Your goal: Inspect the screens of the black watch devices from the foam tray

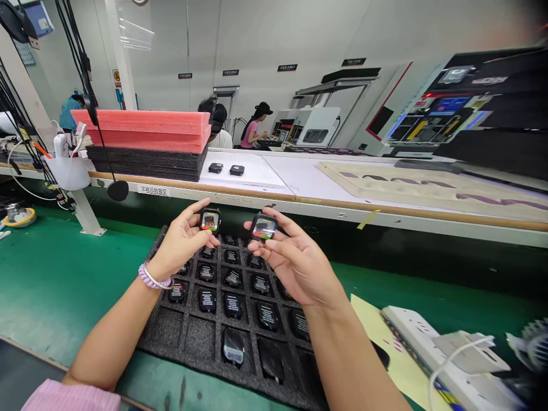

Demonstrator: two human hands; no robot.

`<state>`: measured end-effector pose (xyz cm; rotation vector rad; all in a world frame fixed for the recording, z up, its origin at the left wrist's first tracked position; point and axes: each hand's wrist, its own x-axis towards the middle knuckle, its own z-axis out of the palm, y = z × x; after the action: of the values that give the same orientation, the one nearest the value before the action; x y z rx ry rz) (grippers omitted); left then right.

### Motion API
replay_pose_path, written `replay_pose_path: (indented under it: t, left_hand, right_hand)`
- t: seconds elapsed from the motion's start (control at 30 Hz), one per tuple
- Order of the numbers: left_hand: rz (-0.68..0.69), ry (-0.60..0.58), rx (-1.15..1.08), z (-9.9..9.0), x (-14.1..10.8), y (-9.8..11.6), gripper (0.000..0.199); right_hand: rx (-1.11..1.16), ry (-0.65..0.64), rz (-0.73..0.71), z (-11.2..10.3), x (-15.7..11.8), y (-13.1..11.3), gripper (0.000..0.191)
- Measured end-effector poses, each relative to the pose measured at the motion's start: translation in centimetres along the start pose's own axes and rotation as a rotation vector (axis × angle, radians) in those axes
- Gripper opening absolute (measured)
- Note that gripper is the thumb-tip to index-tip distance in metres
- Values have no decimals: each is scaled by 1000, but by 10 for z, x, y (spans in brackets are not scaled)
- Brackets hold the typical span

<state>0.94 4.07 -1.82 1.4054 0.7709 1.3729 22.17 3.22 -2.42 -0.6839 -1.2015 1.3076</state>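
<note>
Right now, left hand (pixel 182 242) half curled, thumb and fingertips pinching a square black smartwatch body (pixel 209 221) by its edges, face tipped up. Right hand (pixel 295 260) about as open, fingertips gripping a second smartwatch body (pixel 264 226) near the first, both raised over a black foam tray (pixel 160 337). Around the left wrist, a coiled lilac hair tie (pixel 154 278); at the lower left corner, a pink sleeve (pixel 71 397).

Directly below the hands, rows of similar watches (pixel 233 305) seated in the tray's square cells, most with white print on their faces. Under the tray, a green bench mat (pixel 64 285); to its right, a yellow paper sheet (pixel 385 354) beneath a white power strip (pixel 428 342).

Farther out, on a white table (pixel 325 177), two more black watches (pixel 215 168) on a gridded white sheet (pixel 252 171), just beside stacked black foam (pixel 145 162) under pink foam (pixel 141 130). Beyond, a co-worker (pixel 254 128) in pink, seated at a white machine (pixel 306 128).
</note>
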Motion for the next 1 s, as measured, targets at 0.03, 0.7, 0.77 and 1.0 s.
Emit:
replay_pose_path:
  t: [0.03,0.7,0.77,1.0]
  left_hand:
    - [11,-6,3,0,0,0,71]
    - [181,32,82,1,2,-1,50]
    - [189,16,76,2,1,-2,51]
    - [134,-16,56,4,-2,-4,52]
  right_hand:
    - [-5,4,-8,-1,1,0,56]
    - [14,-26,-89,-4,5,5,53]
    - [18,-34,-85,-5,5,6,54]
    - [8,-48,-62,-2,4,7,53]
